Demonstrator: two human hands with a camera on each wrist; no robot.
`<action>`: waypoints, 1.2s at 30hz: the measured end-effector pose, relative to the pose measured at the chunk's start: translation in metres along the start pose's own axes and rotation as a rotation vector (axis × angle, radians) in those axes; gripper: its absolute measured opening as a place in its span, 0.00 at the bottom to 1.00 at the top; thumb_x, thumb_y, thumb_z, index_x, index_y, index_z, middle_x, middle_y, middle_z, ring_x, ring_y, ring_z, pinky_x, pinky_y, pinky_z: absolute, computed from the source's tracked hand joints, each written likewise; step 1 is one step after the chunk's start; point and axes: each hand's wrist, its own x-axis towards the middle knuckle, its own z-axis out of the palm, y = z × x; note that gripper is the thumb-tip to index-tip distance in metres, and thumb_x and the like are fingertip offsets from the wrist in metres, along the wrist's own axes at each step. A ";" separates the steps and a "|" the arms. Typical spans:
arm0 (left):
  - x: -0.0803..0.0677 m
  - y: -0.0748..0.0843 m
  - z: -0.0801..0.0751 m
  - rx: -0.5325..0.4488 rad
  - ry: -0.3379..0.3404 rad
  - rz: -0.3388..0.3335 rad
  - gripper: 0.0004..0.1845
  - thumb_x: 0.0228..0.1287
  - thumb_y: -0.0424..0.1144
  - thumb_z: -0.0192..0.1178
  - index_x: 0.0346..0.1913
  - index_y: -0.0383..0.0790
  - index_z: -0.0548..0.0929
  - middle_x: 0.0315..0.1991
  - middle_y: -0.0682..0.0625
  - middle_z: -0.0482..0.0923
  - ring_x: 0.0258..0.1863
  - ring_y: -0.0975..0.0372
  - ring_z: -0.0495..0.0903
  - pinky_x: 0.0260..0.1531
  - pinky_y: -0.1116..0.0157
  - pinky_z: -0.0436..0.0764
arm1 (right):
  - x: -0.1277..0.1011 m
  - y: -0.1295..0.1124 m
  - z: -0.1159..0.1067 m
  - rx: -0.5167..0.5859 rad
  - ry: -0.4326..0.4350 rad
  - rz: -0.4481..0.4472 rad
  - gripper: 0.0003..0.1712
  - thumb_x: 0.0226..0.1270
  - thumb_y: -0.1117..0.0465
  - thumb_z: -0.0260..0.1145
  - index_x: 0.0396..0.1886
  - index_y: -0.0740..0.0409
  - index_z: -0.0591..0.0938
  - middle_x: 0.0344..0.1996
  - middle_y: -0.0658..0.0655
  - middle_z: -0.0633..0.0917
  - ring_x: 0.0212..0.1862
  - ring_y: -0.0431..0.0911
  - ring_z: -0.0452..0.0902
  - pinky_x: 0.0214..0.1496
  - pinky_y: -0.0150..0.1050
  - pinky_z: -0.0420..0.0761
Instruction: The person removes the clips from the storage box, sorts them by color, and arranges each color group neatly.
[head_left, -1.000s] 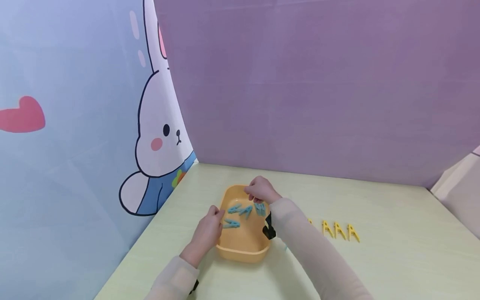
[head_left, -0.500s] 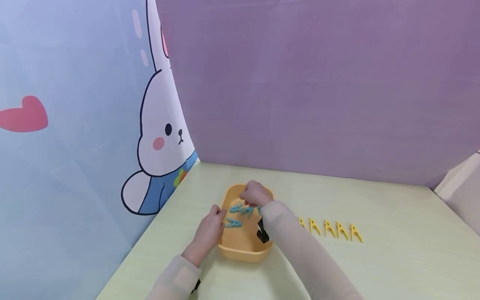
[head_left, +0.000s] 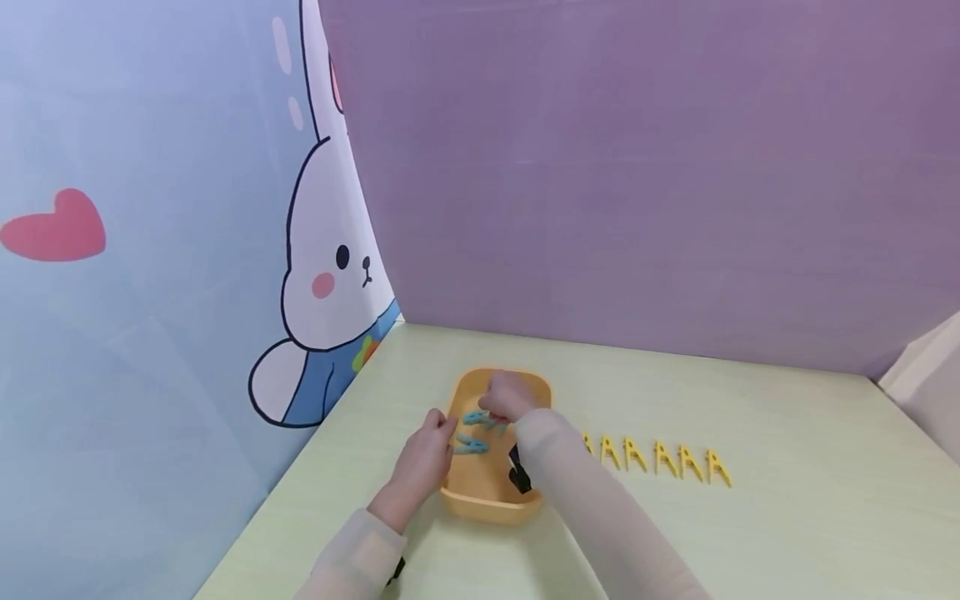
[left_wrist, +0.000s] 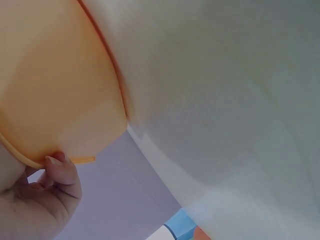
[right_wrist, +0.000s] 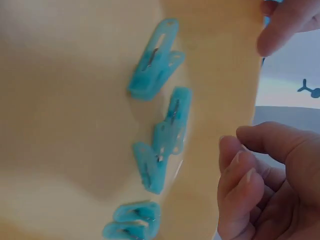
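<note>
From afar I see the left hand (head_left: pixel 422 458) pinching the rim of the orange tub (head_left: pixel 491 504); inside lie turquoise clothespins (right_wrist: pixel 147 70), likely light, stiff, springy, best squeezed at the handle ends; the right hand (head_left: pixel 512 395), loosely curled, visibly holds nothing.

Blue clothespins (right_wrist: pixel 174 110), lying inside orange basin (head_left: pixel 480 485)

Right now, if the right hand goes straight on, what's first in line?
Likely the middle two teal clips in the orange tray, by the right wrist view; depth from the right hand is unclear.
</note>
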 end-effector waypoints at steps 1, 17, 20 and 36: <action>0.000 0.000 0.000 0.001 0.001 0.001 0.23 0.52 0.24 0.62 0.54 0.26 0.76 0.37 0.47 0.66 0.25 0.62 0.71 0.22 0.69 0.73 | 0.000 0.001 0.001 -0.022 0.007 0.008 0.21 0.57 0.68 0.58 0.07 0.54 0.65 0.05 0.50 0.68 0.09 0.40 0.61 0.12 0.31 0.63; 0.001 0.002 0.000 -0.015 -0.011 -0.009 0.23 0.52 0.23 0.61 0.55 0.26 0.74 0.38 0.47 0.66 0.26 0.62 0.71 0.23 0.70 0.74 | 0.001 0.014 0.011 -0.268 -0.001 0.066 0.07 0.57 0.63 0.65 0.25 0.62 0.77 0.10 0.52 0.75 0.10 0.40 0.65 0.13 0.30 0.64; 0.001 0.002 0.001 -0.012 -0.012 -0.007 0.23 0.52 0.23 0.60 0.55 0.26 0.74 0.39 0.46 0.66 0.26 0.62 0.72 0.23 0.70 0.74 | 0.001 0.016 0.012 -0.272 -0.010 0.050 0.08 0.57 0.63 0.65 0.22 0.61 0.76 0.10 0.52 0.74 0.10 0.40 0.64 0.12 0.30 0.63; -0.001 0.000 0.002 0.008 -0.003 0.012 0.23 0.52 0.24 0.61 0.54 0.25 0.75 0.38 0.46 0.66 0.25 0.61 0.72 0.22 0.69 0.74 | 0.004 0.021 0.018 -0.335 0.006 0.080 0.04 0.53 0.67 0.61 0.21 0.61 0.76 0.17 0.55 0.75 0.16 0.43 0.67 0.13 0.31 0.64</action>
